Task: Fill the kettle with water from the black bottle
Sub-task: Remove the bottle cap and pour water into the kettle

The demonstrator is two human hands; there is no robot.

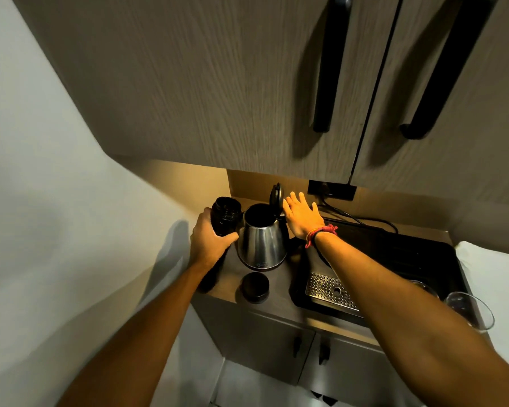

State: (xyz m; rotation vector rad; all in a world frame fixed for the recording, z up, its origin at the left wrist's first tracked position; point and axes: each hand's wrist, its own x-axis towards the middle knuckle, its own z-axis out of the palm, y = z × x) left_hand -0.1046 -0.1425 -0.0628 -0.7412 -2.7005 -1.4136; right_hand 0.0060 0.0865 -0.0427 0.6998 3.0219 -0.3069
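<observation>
A steel kettle [262, 243] stands on the counter with its black lid [276, 198] flipped up and its mouth open. Just left of it is the black bottle [227, 214], uncapped and upright, with my left hand [210, 245] wrapped around its body. My right hand [301, 217] hovers at the kettle's right side near the raised lid, fingers spread and holding nothing. The bottle's round black cap [255, 286] lies on the counter in front of the kettle.
A black tray [394, 245] with a perforated metal drip grate [328, 290] fills the counter's right part. A clear glass [467, 309] stands at its near right. A wall socket [332, 190] with a cable sits behind. Upper cabinets [218, 83] hang low overhead.
</observation>
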